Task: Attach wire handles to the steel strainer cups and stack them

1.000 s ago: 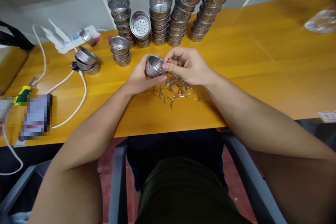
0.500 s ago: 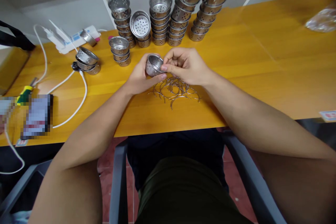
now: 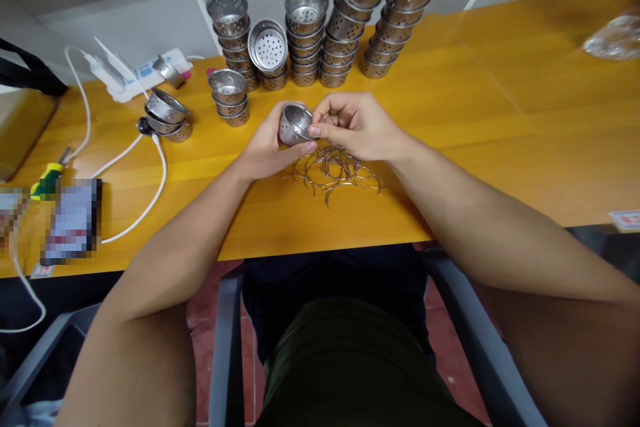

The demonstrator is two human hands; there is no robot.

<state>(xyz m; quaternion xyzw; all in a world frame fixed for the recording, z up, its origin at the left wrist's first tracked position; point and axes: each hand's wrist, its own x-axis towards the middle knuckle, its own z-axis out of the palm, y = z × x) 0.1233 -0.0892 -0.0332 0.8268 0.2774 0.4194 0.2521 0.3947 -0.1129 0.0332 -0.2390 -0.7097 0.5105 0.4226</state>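
Observation:
A small perforated metal cup (image 3: 294,125) is tilted above the wooden table, its opening turned toward the right. My left hand (image 3: 270,147) is wrapped round its left side, thumb along the lower rim. At the cup's right rim, my right hand (image 3: 353,125) is closed in a pinch of thumb and forefinger; whatever lies between these fingertips is too small to make out. Just below both hands lies a loose pile of thin curved metal wires (image 3: 333,170).
Tall stacks of perforated cups (image 3: 305,33) stand along the back. Shorter stacks (image 3: 229,97) (image 3: 167,113) are at the left, near a white power strip (image 3: 145,77) and cables. A green-yellow screwdriver (image 3: 47,180) and a blurred phone-like object (image 3: 73,220) lie at far left.

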